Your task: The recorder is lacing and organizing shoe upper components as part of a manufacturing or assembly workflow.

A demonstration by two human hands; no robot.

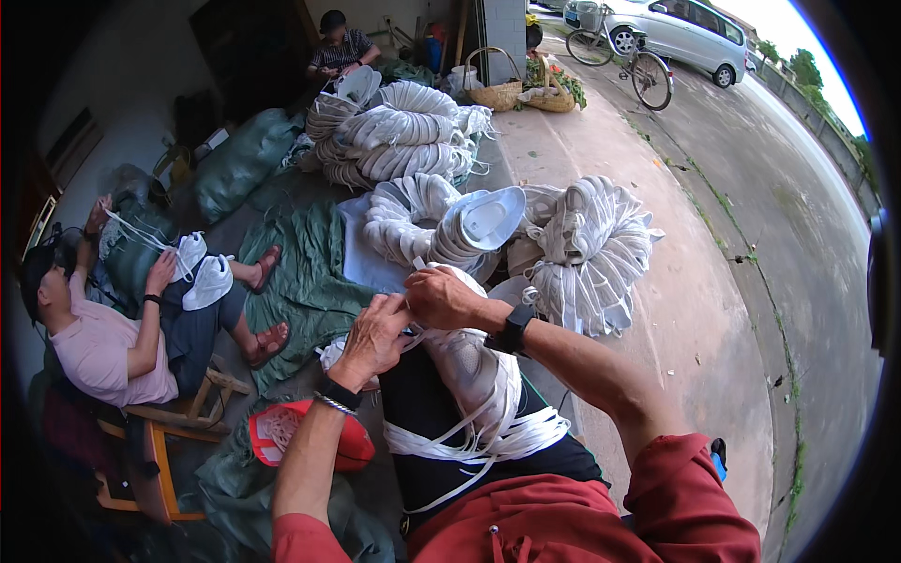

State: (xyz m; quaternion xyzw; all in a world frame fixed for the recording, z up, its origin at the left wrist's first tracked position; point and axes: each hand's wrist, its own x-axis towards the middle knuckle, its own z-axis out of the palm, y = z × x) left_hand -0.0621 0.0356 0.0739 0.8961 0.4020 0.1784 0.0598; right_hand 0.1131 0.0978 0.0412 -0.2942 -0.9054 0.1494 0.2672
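A white shoe upper point(474, 375) lies lengthwise over my dark-clad lap. Above its far end my two hands meet, fingers closed. My left hand point(375, 340) pinches a white shoelace beside the upper. My right hand point(449, 298), with a dark watch on its wrist, is closed just above and to the right, with a short white lace end showing over its fingers; the fingertips partly hide the lace. A bundle of loose white laces point(507, 439) is draped across my thighs, under the near end of the upper.
Rings of stacked white shoe uppers point(587, 253) stand ahead, with a taller pile point(404, 131) behind. A red bag point(352, 441) of laces sits left. A co-worker point(117, 342) on a wooden stool handles uppers and laces; another person point(343, 47) sits at the back.
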